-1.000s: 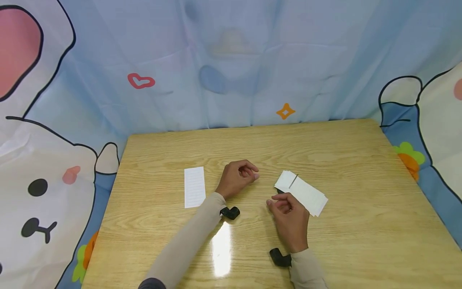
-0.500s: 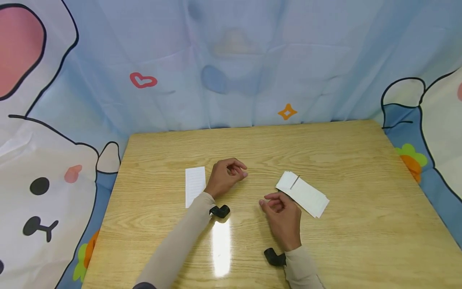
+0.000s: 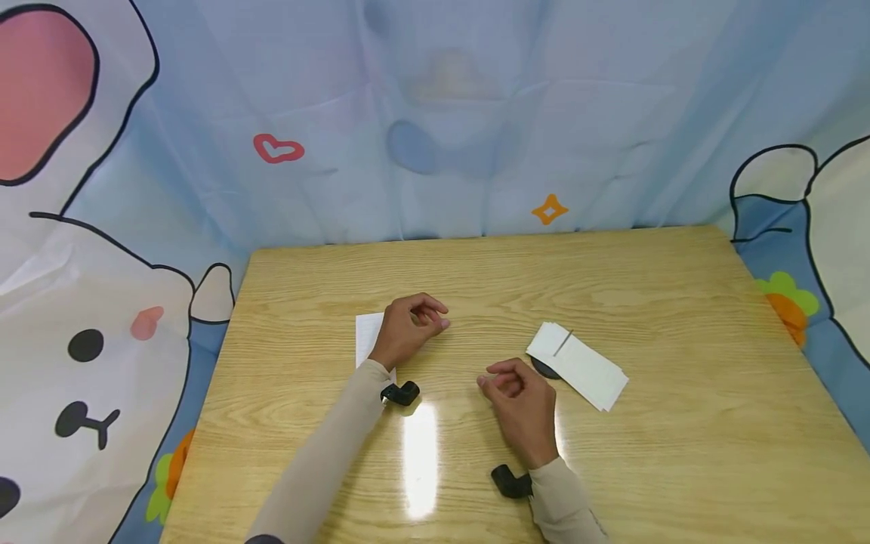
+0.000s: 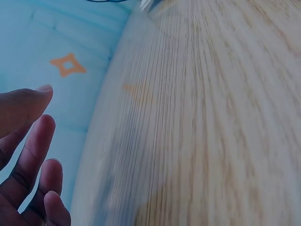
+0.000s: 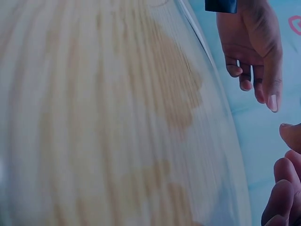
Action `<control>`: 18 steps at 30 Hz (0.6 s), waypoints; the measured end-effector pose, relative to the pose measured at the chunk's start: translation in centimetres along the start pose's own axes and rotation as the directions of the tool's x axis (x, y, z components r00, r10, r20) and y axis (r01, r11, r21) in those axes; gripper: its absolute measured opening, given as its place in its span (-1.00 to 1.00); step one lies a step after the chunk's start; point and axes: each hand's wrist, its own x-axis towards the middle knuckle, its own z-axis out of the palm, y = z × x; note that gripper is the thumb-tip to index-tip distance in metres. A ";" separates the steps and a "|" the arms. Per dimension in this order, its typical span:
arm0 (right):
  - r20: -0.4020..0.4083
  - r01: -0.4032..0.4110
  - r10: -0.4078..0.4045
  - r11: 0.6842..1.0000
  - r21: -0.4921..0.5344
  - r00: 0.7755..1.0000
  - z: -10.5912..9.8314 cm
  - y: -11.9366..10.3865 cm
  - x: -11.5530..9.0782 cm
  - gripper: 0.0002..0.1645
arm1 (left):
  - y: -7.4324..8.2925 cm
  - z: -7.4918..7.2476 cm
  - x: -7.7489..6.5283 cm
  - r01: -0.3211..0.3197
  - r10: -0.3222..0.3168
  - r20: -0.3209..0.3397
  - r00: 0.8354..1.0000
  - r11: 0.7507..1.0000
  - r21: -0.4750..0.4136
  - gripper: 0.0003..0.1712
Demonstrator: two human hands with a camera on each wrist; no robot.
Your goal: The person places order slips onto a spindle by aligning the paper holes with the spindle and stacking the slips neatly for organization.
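My left hand (image 3: 404, 330) hovers over the table, fingers loosely bent and holding nothing. It partly covers a white lined sheet of paper (image 3: 366, 336). Lower and to the right, my right hand (image 3: 525, 413) is likewise empty, with relaxed, bent fingers. Beyond it lies a stack of white paper slips (image 3: 590, 374), a thin brown strip (image 3: 563, 343) across its upper end. Part of a dark round object (image 3: 544, 368) shows beneath the stack. In the left wrist view, the thumb and fingers (image 4: 40, 141) are apart. The right wrist view shows both hands, facing each other with nothing between them.
The wooden table (image 3: 680, 325) has a bright light reflection near its front. Behind and beside it hangs a blue cartoon-printed curtain (image 3: 326, 98). A black wrist camera (image 3: 401, 393) sits on the left wrist, and another black camera (image 3: 511, 481) on the right.
Both hands have drifted left, the left one now overlapping the lined sheet. The right hand has moved away from the paper stack, baring more of the dark round object. The head view has shifted slightly.
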 end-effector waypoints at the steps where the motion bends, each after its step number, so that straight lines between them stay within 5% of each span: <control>1: 0.006 0.001 -0.001 1.000 0.004 1.000 0.1 0.0 0.0 -0.80 | -0.1 -0.2 -0.1 0.000 0.000 -0.003 1.000 1.000 0.002 -0.81; 18: 0.071 0.031 -0.032 0.999 0.013 0.997 1.7 -0.2 0.1 -0.79 | -2.1 -3.8 -0.9 0.011 -0.009 -0.118 0.993 1.000 0.015 -0.80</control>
